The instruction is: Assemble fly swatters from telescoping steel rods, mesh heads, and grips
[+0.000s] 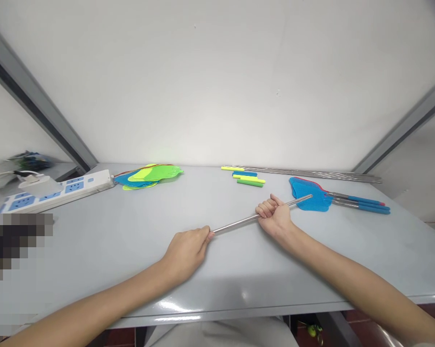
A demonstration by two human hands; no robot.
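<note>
- Head view: my left hand [186, 253] and right hand [276, 218] both grip the metal rod [235, 224], slanting over the table [112, 241].
- Blue swatters [320, 198] look assembled; loose heads [163, 172] and grips [249, 178] seemingly remain.

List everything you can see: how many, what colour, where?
Metal rod: one, silver, in both hands
Loose rods: several, silver, back right
Short tubes: four visible, yellow, blue, green, back centre
Fly swatters: at least three, mostly blue, right
Swatter heads: several, green, yellow, blue, red, back left
Power strip: one, white and blue, left
Plug: one, white, on the strip
Pixelated patch: one, dark, left
Table: one, grey, below hands
Posts: two, grey, sides
Wall: one, white, behind
Floor: one, red, below
Left hand: one, bare, on the rod
Right hand: one, bare, farther right on it
</note>
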